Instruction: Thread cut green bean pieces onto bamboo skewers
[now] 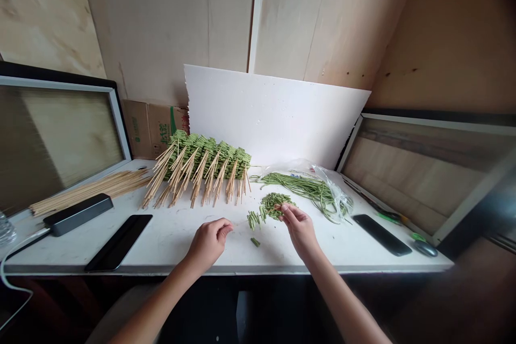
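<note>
Fingers of left hand (207, 242) and right hand (300, 228) pinched closed, grip too small to tell; short green bean bits (253, 220) between, in a side-to-side row, right hand nearer matching pile (274, 200).

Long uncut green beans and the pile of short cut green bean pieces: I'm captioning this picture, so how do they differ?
The long uncut green beans are whole, slender strands, while the pile of short cut green bean pieces is chopped small. The long beans lie in a stretched-out bundle partly under clear plastic; the pieces form an uncovered heap beside the right hand. Both are green and rest on the white tabletop.
</note>
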`<act>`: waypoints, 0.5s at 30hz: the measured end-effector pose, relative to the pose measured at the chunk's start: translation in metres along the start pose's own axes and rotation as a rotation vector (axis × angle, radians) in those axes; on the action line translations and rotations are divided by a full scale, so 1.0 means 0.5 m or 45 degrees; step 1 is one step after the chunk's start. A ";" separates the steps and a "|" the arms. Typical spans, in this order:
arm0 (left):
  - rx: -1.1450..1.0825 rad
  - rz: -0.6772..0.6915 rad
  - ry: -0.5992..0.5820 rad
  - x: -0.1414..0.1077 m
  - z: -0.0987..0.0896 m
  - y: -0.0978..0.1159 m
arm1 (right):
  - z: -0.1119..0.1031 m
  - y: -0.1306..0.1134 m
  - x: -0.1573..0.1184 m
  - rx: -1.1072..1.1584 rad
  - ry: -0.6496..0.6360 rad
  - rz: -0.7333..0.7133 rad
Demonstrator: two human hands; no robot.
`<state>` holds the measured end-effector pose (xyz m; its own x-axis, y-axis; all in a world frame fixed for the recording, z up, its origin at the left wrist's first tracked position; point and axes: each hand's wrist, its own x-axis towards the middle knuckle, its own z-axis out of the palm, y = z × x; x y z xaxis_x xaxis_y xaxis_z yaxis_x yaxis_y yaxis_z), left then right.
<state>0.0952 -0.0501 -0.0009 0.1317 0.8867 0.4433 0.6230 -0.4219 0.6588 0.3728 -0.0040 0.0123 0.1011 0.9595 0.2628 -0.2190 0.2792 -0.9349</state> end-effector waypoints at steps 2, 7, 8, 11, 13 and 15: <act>0.011 0.008 0.011 -0.001 0.002 0.001 | 0.002 0.001 -0.003 -0.032 0.002 -0.017; 0.029 0.022 0.064 -0.006 0.009 0.003 | 0.013 0.009 -0.011 -0.018 0.052 -0.008; 0.032 0.023 0.074 -0.007 0.011 0.004 | 0.017 0.010 -0.014 -0.014 0.071 -0.004; 0.037 0.028 0.083 -0.011 0.017 0.009 | 0.031 0.013 -0.029 -0.026 0.094 -0.009; 0.035 0.035 0.075 -0.014 0.022 0.015 | 0.043 0.014 -0.041 -0.033 0.068 0.000; 0.022 0.040 0.067 -0.015 0.024 0.021 | 0.053 0.015 -0.051 -0.023 0.052 0.028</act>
<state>0.1101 -0.0591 -0.0046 0.1114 0.8616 0.4952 0.6325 -0.4458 0.6334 0.3428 -0.0254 0.0048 0.1363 0.9631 0.2322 -0.2043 0.2566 -0.9447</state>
